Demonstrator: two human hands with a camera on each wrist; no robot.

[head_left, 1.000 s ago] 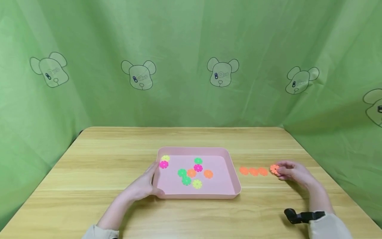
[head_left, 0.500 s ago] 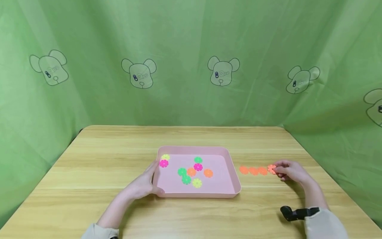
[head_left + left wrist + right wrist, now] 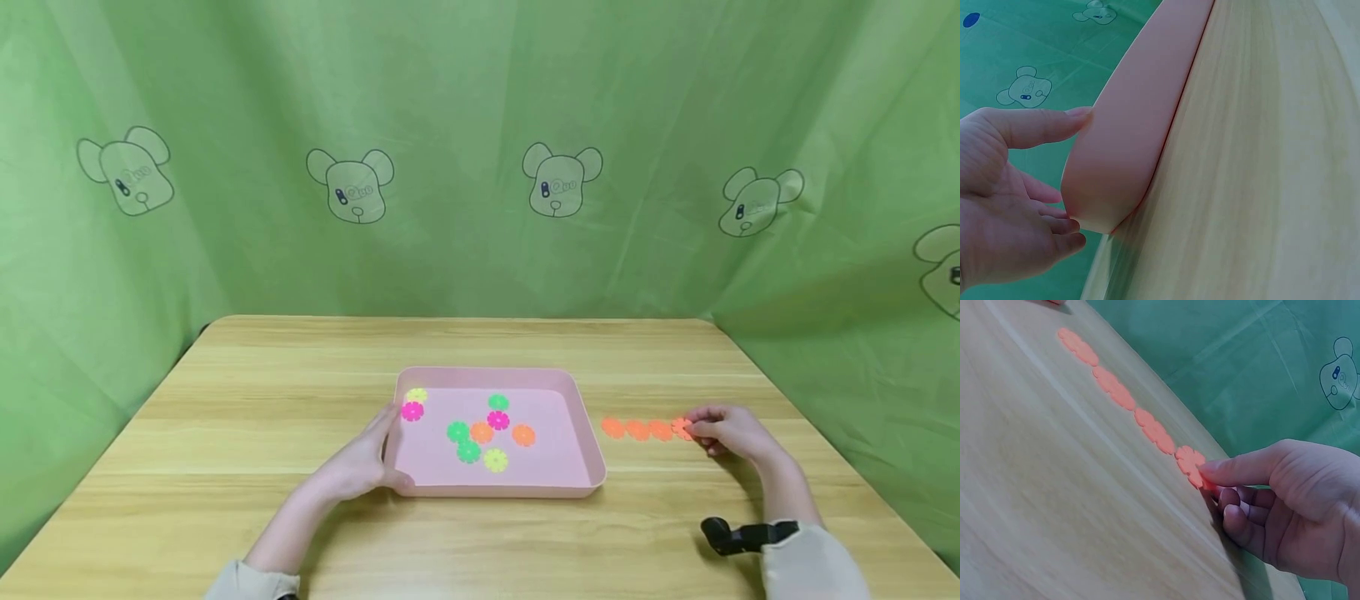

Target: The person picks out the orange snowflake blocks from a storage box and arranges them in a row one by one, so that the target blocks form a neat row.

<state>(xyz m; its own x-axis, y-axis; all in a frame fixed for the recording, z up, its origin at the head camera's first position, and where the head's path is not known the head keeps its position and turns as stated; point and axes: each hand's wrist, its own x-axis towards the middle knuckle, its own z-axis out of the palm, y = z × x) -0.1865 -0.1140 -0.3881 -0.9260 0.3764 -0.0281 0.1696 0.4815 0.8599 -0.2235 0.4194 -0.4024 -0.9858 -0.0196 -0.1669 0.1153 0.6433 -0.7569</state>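
Note:
My right hand point(image 3: 731, 432) pinches an orange snowflake disc point(image 3: 681, 428) between thumb and fingers. In the right wrist view, that held disc point(image 3: 1190, 464) tilts up slightly at the near end of a row of three other orange discs point(image 3: 1155, 432), its edge meeting the last one. The row lies flat on the table right of the pink tray point(image 3: 525, 492). My left hand point(image 3: 356, 462) holds the tray's left end, thumb at the front corner and fingers along the side. The left wrist view shows the thumb on the rim of the tray wall point(image 3: 1129, 119).
Inside the tray lie several loose discs: green point(image 3: 468, 452), yellow point(image 3: 496, 460), magenta point(image 3: 498, 420) and orange point(image 3: 523, 435). The wooden table point(image 3: 300, 367) carries the tray and the row. A green curtain point(image 3: 450, 275) hangs behind and at the sides.
My right hand has moved left and brought the held orange disc up against the end of the row, closing the gap. The left hand and tray have stayed put.

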